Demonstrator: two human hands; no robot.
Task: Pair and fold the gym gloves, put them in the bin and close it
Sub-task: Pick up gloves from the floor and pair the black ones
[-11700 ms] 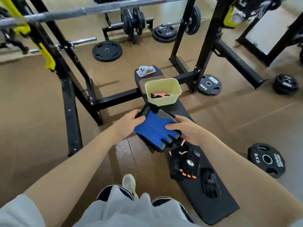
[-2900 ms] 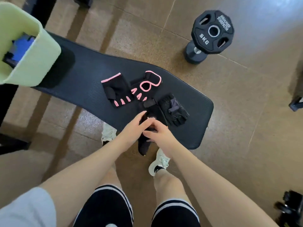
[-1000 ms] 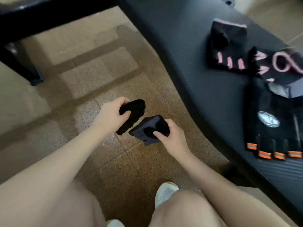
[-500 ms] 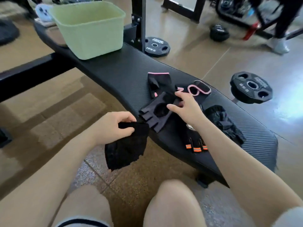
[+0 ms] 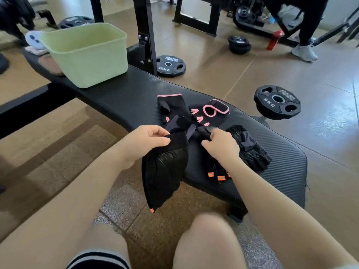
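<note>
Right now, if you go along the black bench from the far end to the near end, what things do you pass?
Green bin → pink-trimmed black gloves → left hand and right hand gripping black gloves → orange-striped black glove.

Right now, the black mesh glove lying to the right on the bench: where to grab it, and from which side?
Probably its near cuff end, from above. The mesh glove lies flat and alone on the bench, clear of the right hand; its far end nears the other gloves.
</note>
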